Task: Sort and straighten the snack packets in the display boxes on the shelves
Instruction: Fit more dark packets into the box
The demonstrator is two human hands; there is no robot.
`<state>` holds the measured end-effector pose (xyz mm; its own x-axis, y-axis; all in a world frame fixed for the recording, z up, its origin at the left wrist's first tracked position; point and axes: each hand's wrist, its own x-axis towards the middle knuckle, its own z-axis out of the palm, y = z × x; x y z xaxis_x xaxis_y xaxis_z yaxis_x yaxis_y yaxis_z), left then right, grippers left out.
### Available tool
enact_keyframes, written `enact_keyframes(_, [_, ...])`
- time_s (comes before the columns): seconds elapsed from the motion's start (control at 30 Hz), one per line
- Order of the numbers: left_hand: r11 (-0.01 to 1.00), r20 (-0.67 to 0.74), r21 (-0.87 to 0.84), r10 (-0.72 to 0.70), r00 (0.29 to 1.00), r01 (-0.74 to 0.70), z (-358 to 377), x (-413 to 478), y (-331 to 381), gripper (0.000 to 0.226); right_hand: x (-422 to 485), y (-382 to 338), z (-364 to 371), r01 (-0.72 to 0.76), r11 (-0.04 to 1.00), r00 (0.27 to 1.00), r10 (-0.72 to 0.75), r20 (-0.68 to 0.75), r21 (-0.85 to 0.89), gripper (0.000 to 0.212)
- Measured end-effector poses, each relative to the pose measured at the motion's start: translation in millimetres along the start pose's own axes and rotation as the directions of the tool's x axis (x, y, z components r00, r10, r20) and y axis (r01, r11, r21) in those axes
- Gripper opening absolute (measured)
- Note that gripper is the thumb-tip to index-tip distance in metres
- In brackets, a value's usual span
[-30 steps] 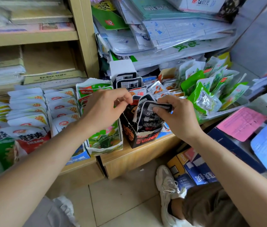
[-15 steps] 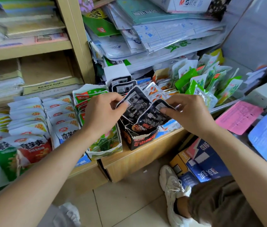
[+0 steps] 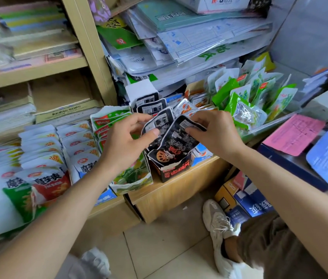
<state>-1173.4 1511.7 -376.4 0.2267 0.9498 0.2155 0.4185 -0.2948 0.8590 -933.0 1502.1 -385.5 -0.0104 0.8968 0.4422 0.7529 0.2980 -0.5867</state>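
Note:
A black display box (image 3: 176, 171) with red lettering stands at the front edge of the low wooden shelf (image 3: 179, 190). Black snack packets fan out of its top. My left hand (image 3: 127, 141) pinches the left black packet (image 3: 160, 122) at its top edge. My right hand (image 3: 217, 133) grips the right black packet (image 3: 179, 137) at its upper corner. Both packets lean back-side up over the box. More black packets (image 3: 149, 104) stand upright behind them.
White, red and green packets (image 3: 38, 158) fill rows at the left. A green-printed torn box (image 3: 131, 176) sits beside the black one. Green packets (image 3: 255, 97) crowd a clear tray at the right. Stationery stacks (image 3: 189, 37) overhang above. My shoe (image 3: 219, 228) and blue boxes (image 3: 247, 204) are on the floor.
Both hands have lifted and spread the black packets out of the box, so their printed backs now face up. The view has shifted slightly downward.

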Motion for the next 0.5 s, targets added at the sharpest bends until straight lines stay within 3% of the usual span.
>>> enact_keyframes(0.13, [0.977,0.031,0.211,-0.004,1.0,-0.003,10.1,-5.3,5.1,0.057,2.1,-12.1,-2.8,-0.001,0.991,0.999,0.007,-0.041,0.135,0.019])
enact_keyframes(0.33, [0.982,-0.039,0.17,0.093,0.995,-0.085,14.3,3.9,14.5,0.02,7.2,-24.3,-2.7,-0.02,0.964,0.999,0.027,-0.023,0.265,0.025])
enact_keyframes(0.43, [0.991,-0.128,0.103,0.096,0.987,-0.083,9.4,10.6,8.6,0.039,12.4,-16.4,-11.6,-0.086,0.935,0.995,0.096,-0.012,0.343,0.042])
enact_keyframes(0.5, [0.997,-0.201,-0.078,0.009,0.98,-0.026,2.5,13.8,10.7,0.04,11.4,-13.2,-18.5,-0.095,0.913,0.995,0.099,0.01,0.396,0.047])
